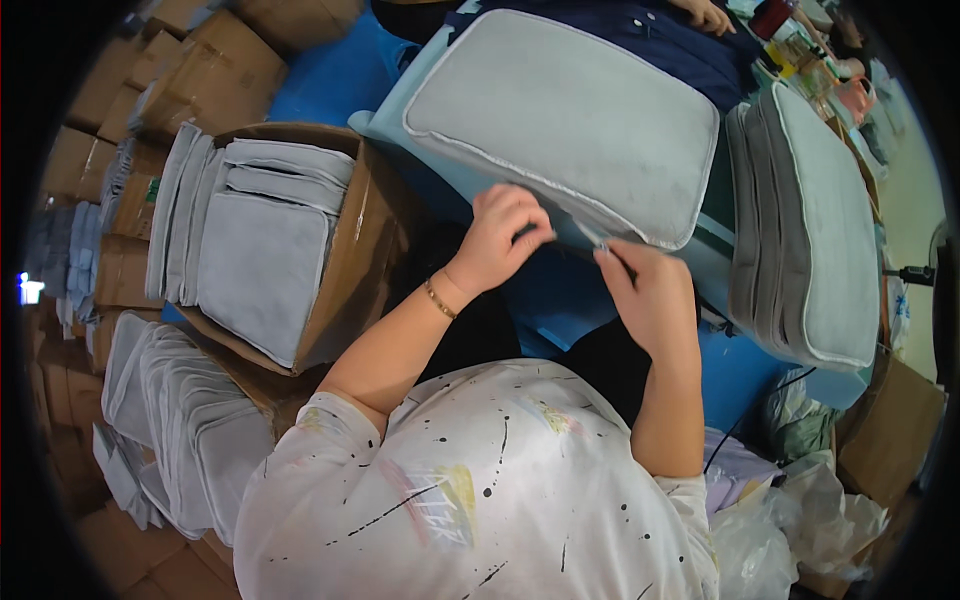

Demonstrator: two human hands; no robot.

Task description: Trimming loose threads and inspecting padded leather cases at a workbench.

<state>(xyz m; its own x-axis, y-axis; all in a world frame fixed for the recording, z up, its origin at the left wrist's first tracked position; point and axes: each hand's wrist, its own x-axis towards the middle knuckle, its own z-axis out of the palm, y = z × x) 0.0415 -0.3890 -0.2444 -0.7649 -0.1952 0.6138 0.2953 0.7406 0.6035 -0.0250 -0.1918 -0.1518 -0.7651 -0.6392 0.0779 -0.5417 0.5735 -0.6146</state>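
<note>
Both bare forearms rise from the lower middle of the frame and meet just above centre, at the near edge of a flat grey cushion cover (565, 120) that lies on a blue table (560, 300) in the upper middle. The left hand (503, 243), with a thin gold bracelet (438, 299) at its wrist, is curled with its fingers closed down on the cover's piped near edge. The right hand (652, 298) sits just to the right of it, fingers folded and pinched around a small dark tool (590, 240) whose pale tip points up and left toward that same edge; what kind of tool it is cannot be told. The two hands nearly touch. On the right side of the frame a stack of the same grey covers (805, 220) rests on the table. At left centre an open cardboard box (345, 260) holds more grey covers standing on edge, and another pile of them (175, 410) lies lower left. Closed cartons (205, 70) crowd the upper left. Clear plastic bags (800, 520) are bunched at the lower right. Another person's hand (708, 15) shows at the top edge.
</note>
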